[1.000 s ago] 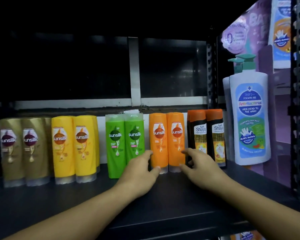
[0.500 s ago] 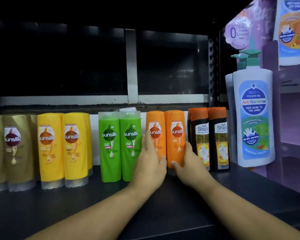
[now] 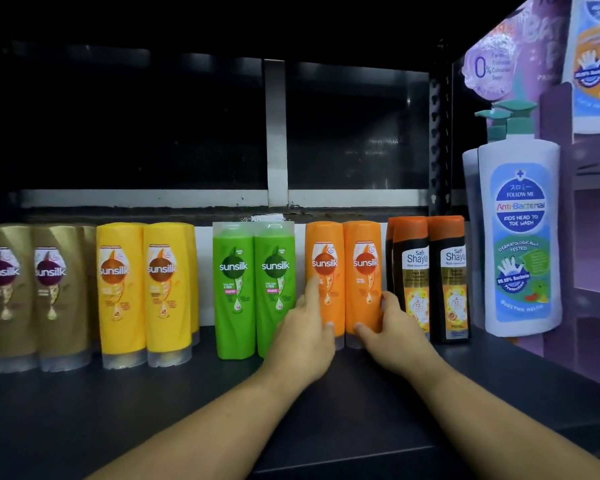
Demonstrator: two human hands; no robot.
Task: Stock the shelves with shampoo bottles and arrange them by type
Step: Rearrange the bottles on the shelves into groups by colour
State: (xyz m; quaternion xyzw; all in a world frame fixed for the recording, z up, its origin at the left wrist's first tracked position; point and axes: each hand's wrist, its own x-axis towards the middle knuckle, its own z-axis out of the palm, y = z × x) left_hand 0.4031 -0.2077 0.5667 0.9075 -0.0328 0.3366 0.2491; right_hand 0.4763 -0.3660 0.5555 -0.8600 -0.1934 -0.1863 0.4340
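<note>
**Fig.** Shampoo row on dark shelf (image 3: 118, 410), head view. My left hand (image 3: 300, 337) & right hand (image 3: 392, 327) clasp the orange bottles (image 3: 364, 289) between them. L thumb lies on the front of the L bottle, fingers up its 9 o'clock side. R thumb sits low on the front of the R bottle, fingers curled round its 3 o'clock side. The pair stands upright, side by side & touching, caps down on the shelf, approx. mid-row.

At their 9 o'clock, just beside: green bottles (image 3: 234, 289). Further toward 9 o'clock: yellow bottles (image 3: 122, 289), then gold bottles (image 3: 11, 296) at frame edge. At 3 o'clock of the orange pair: black-and-orange bottles (image 3: 451, 271). My R fingers lie in the gap before them; whether they touch, I cannot tell. Beyond, still at 3 o'clock: taller white pump bottles (image 3: 520, 237) against a purple display (image 3: 589, 289).

Each type stands two abreast, labels facing me; more stand behind some, no. unclear.
</note>
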